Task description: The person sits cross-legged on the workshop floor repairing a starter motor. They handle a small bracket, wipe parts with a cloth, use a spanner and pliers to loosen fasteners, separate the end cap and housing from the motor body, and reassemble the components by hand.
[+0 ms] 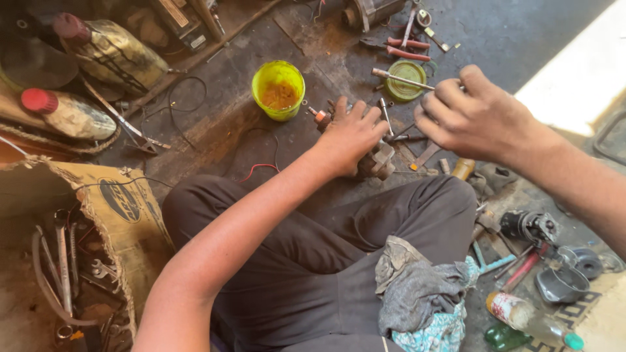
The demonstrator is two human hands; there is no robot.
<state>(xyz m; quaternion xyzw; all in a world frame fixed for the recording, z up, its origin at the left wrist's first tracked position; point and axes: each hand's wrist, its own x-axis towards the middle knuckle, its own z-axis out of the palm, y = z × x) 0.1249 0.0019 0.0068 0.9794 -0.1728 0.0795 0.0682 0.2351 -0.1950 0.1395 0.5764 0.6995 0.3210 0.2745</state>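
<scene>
Your left hand [352, 133] has its fingers curled down over a small greasy metal motor part [378, 161], gripping it from above and pinning it to the dark workshop floor [521, 32] just beyond your knees. Your right hand [473, 117] is closed in a loose fist round the near end of a thin metal rod tool [399, 79]; whether the grip is tight cannot be told, as the knuckles hide the handle.

Judging by this hold, you do best to keep the left palm pressing straight down so the part cannot roll, and to bring the rod in with the wrist steady rather than swinging from the elbow. Keep the left fingertips [365, 112] back from wherever the tip lands.

The rod's long axis runs nearly level across the view, tip pointing left and slightly away from you, over the round green lid [405, 79]. The motor part lies with its bulk toward the right of your left hand; its own axis is mostly hidden under the palm.

Around the work: a yellow tub [278, 88] of orange grease stands left of the left hand, red-handled pliers [404, 49] lie farther out, a grey rag [417, 287] sits on your right thigh, and a torn cardboard box [124, 215] of spanners stands at the floor's near left
</scene>
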